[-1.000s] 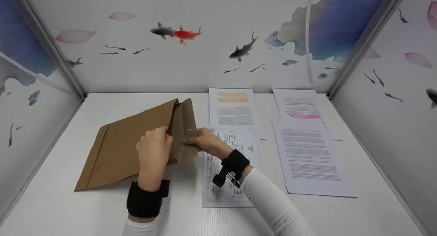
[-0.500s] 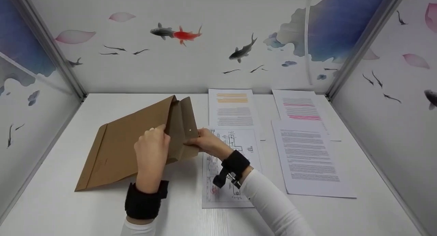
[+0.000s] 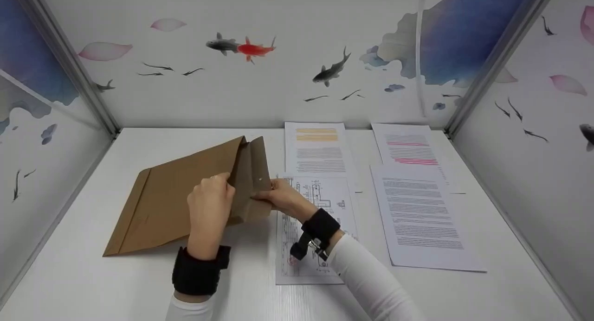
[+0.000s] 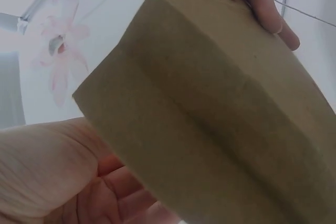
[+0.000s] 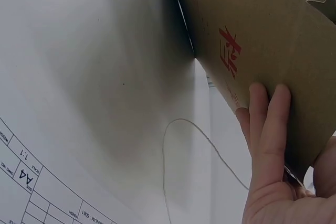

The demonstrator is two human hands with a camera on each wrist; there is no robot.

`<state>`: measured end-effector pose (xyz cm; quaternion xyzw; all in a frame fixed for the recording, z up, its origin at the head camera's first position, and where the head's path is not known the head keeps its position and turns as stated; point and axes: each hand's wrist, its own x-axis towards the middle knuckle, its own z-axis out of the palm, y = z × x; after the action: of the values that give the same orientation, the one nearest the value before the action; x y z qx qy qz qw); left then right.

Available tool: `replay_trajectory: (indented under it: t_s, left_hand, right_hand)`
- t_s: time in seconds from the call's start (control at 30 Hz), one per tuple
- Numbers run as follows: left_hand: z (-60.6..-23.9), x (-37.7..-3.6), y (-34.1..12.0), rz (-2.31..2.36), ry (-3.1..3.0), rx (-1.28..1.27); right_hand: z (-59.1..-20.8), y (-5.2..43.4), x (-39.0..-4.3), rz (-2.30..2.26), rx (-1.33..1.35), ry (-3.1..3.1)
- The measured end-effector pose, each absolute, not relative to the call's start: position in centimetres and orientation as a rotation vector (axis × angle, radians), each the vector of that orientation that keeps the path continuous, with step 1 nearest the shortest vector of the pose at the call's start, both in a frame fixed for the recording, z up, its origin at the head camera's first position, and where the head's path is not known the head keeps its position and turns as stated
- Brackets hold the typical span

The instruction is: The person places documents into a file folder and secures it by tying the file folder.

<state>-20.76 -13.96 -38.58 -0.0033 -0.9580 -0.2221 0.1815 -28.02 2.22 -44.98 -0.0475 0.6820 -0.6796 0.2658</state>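
Envelope [image 3: 167,205] is on the left half of the bench [image 3: 283,302], slanted, mouth end raised and facing right, flap [image 3: 260,161] folded out. Both hands on it: left hand [image 3: 209,205] has fingers curled, gripping the panel edge at the mouth; right hand [image 3: 288,199] pinches the flap side — thumb on the inner face, fingers laid along the outer face. Right wrist view shows red print [image 5: 229,53] on the outside, plus a thin string [image 5: 182,119] hanging just beside that hand. Drawing [image 3: 325,193] lies partly under the right forearm, overlapping the orange-marked sheet [image 3: 318,149] behind it. Farther right, the text sheet [image 3: 420,214] overlaps the pink-marked sheet [image 3: 408,144] — both well apart from the envelope. Black straps [image 3: 199,272] on both wrists.
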Motion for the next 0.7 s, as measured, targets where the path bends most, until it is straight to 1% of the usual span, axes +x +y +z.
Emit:
replay_trajectory:
  t_s: [0.7]
  left_hand:
    - [-41.7,-22.9,-13.0,-0.589,-2.914,-0.022]
  right_hand:
    - [-46.4,2.2,-28.2,-1.868,-0.059,1.816]
